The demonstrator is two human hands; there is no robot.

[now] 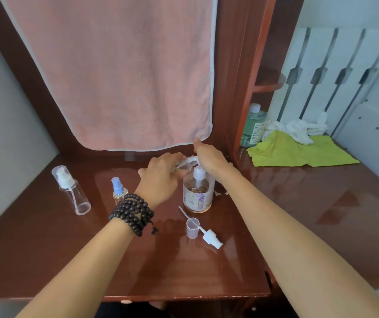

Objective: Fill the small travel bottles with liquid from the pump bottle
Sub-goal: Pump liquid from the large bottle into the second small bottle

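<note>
Head view: your left hand [161, 177] grips a small clear travel bottle [185, 163], tilted toward the spout of the pump bottle [197, 193], fingers curled round it. Your right hand [209, 157] sits on top of the pump head, palm down, fingers fairly straight, thumb sticking up; it looks like a press, holding nothing. The pump bottle stands just below and between both hands, touching the right one at the pump top.

The removed spray pump [210, 237] and its clear cap [192, 228] lie on the desk [298, 203], nearer you than the hands. A blue-topped spray bottle [118, 190] stands just left of your left wrist, by the bead bracelet [133, 213]. A clear pump travel bottle [72, 191] stands further left, well apart.

Risks, as I judge them: the neck is narrow and the mouth sits hidden behind your fingers, so I can't tell whether it lines up with the spout. If it's off, liquid runs onto the fingers and desk. A hard press could tip the pump bottle, since only the top hand steadies it. Your left forearm could knock the blue-topped spray bottle when it moves.
</note>
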